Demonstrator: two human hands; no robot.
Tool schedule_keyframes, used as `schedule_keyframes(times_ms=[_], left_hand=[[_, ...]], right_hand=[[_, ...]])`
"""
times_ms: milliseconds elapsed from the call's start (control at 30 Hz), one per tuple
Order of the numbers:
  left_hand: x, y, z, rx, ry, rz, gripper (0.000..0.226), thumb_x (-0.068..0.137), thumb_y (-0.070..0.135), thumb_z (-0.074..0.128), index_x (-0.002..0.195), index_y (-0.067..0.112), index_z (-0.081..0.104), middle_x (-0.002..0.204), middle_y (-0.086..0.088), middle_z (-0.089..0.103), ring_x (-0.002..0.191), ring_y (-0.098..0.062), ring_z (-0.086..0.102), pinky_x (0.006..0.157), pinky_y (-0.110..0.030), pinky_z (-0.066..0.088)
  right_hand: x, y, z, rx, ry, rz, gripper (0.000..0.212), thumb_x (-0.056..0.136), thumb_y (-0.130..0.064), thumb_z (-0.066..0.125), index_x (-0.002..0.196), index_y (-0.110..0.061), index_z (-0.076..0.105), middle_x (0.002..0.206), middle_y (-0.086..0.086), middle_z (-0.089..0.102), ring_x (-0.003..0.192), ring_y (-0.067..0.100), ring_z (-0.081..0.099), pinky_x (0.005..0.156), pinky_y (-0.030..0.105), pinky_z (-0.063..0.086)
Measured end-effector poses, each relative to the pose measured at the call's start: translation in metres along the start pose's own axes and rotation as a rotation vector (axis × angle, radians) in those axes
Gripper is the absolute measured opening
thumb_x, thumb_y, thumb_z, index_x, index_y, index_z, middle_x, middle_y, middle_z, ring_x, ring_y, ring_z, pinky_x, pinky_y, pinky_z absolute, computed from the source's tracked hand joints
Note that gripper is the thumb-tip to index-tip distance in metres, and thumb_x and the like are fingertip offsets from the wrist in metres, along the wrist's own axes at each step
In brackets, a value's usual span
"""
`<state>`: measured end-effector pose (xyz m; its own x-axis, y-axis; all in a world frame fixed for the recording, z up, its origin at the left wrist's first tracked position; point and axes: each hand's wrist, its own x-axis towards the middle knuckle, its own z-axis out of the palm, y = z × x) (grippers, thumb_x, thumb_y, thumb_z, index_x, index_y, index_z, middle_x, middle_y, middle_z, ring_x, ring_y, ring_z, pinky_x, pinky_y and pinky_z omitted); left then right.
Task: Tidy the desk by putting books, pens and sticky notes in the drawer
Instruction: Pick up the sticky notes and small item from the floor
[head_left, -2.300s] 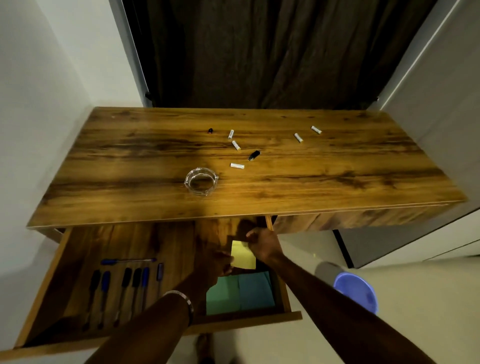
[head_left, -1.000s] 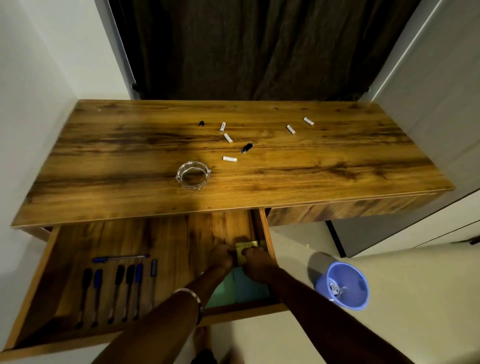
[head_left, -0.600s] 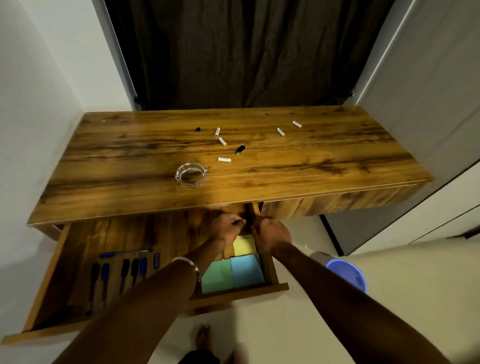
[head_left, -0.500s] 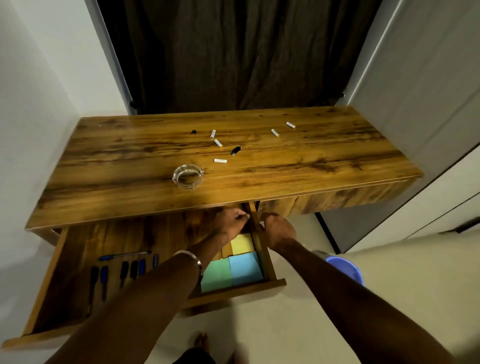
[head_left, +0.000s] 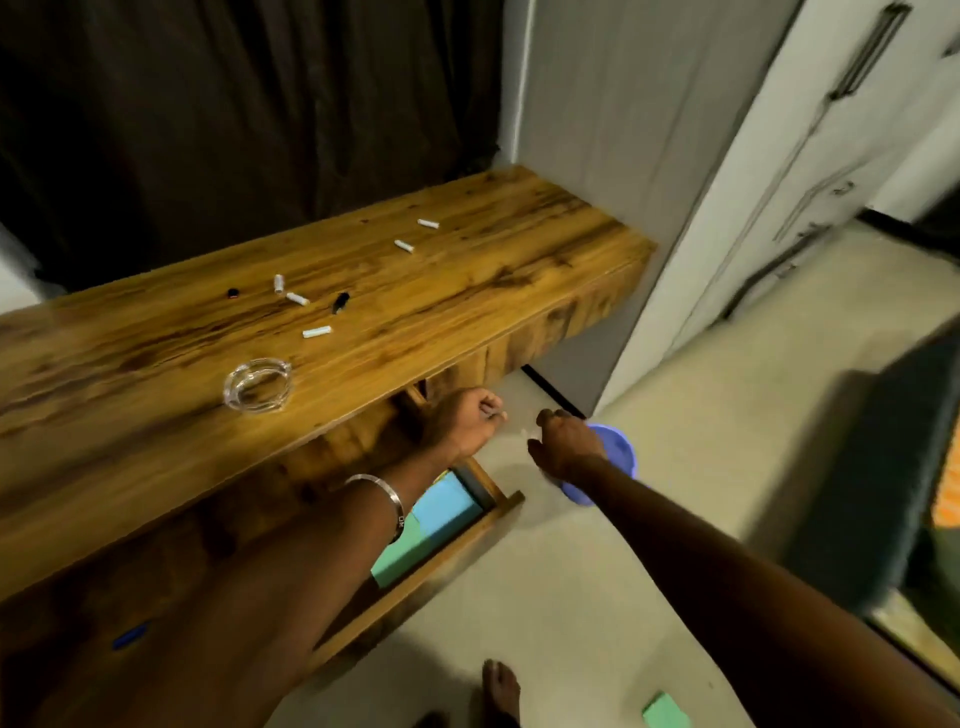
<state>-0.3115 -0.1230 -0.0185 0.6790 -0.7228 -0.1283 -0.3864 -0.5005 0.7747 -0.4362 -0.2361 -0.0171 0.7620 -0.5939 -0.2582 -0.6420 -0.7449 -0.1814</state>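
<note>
The open drawer (head_left: 498, 506) sticks out under the wooden desk (head_left: 467, 291). Blue sticky notes (head_left: 447, 501) and green sticky notes (head_left: 397, 553) lie at its right end, and a blue pen (head_left: 130, 636) shows blurred at its left. My left hand (head_left: 462, 423) is lifted above the drawer's right edge, fingers curled, pinching a small pale scrap (head_left: 494, 413). My right hand (head_left: 566, 441) hovers over the purple bin (head_left: 618, 457) with fingers curled downward; what they hold is hidden. A green sticky pad (head_left: 665, 712) lies on the floor.
A glass ashtray (head_left: 257, 384) and several small white and black caps (head_left: 317, 331) lie on the desk top. A dark curtain hangs behind, a grey cupboard (head_left: 649, 182) stands to the right. A dark mat (head_left: 872, 467) lies on the floor, and my bare foot (head_left: 501, 691) is below.
Both hands left the yellow notes in the drawer and rose to the right, towards the purple bin. My view swung right, showing the floor and a green pad there.
</note>
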Motion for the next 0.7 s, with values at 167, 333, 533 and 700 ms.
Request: schedule_keyframes(times_ms=[167, 333, 533, 700], left_hand=[[-0.017, 0.025, 0.035, 0.085, -0.188, 0.183, 0.021, 0.078, 0.032, 0.068, 0.095, 0.021, 0.067, 0.094, 0.004, 0.071, 0.087, -0.015, 0.067, 0.081, -0.032, 0.055], [-0.048, 0.052, 0.080, 0.102, -0.302, 0.299, 0.021, 0.079, 0.030, 0.069, 0.097, 0.019, 0.068, 0.097, 0.005, 0.072, 0.088, -0.013, 0.067, 0.080, -0.023, 0.049], [-0.089, 0.072, 0.136, 0.112, -0.503, 0.407, 0.021, 0.082, 0.033, 0.067, 0.101, 0.023, 0.067, 0.099, 0.006, 0.069, 0.088, -0.012, 0.064, 0.086, -0.028, 0.052], [-0.124, 0.082, 0.180, 0.179, -0.622, 0.478, 0.021, 0.081, 0.037, 0.067, 0.099, 0.027, 0.066, 0.096, 0.008, 0.067, 0.088, -0.013, 0.063, 0.086, -0.031, 0.053]], right_hand=[[-0.055, 0.035, 0.021, 0.084, 0.009, 0.205, 0.042, 0.091, -0.033, 0.050, 0.126, -0.010, 0.049, 0.129, 0.014, 0.054, 0.115, 0.034, 0.056, 0.089, 0.041, 0.049], [-0.127, 0.072, 0.042, 0.143, 0.047, 0.387, 0.047, 0.091, -0.033, 0.052, 0.132, -0.013, 0.045, 0.128, 0.013, 0.053, 0.118, 0.034, 0.053, 0.094, 0.040, 0.046], [-0.205, 0.116, 0.063, 0.172, 0.062, 0.599, 0.042, 0.090, -0.037, 0.053, 0.124, -0.011, 0.051, 0.122, 0.013, 0.057, 0.110, 0.033, 0.057, 0.089, 0.040, 0.050], [-0.268, 0.143, 0.088, 0.220, 0.091, 0.748, 0.041, 0.090, -0.038, 0.053, 0.121, -0.012, 0.053, 0.121, 0.012, 0.058, 0.109, 0.031, 0.058, 0.089, 0.041, 0.051]])
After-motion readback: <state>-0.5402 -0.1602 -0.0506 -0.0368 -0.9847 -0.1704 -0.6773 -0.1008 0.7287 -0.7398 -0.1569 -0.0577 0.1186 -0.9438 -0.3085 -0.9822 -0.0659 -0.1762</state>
